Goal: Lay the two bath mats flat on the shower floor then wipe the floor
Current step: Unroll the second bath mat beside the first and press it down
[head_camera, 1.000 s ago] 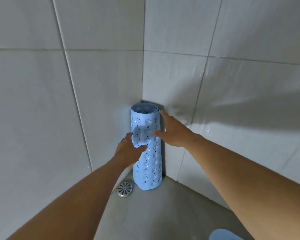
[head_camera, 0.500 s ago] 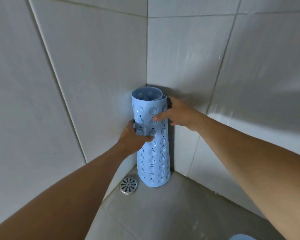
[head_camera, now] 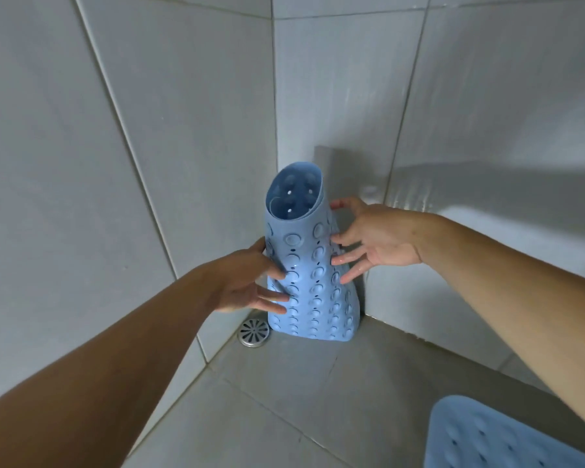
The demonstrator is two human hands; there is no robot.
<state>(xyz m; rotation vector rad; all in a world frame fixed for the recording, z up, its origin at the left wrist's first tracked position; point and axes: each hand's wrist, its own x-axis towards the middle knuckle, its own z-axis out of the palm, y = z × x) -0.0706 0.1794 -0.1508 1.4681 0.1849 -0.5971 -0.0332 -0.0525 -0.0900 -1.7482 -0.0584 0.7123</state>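
A flat blue mat (head_camera: 507,437) lies on the floor (head_camera: 284,400) at the near right, its edge cut off by the frame. Farther in, both bare arms reach toward the corner. The left hand (head_camera: 247,282) has its fingers (head_camera: 271,309) spread apart, tips touching the left side of the rolled mat (head_camera: 311,275). The right hand (head_camera: 375,241) is likewise open, fingers splayed, tips touching the roll's right side; neither hand is clamped on it. The roll stands upright on the floor in the corner, wider at the base, suction cups outward. A round drain (head_camera: 253,333) sits just beside its lower left edge. Tiled walls (head_camera: 183,130) meet behind.
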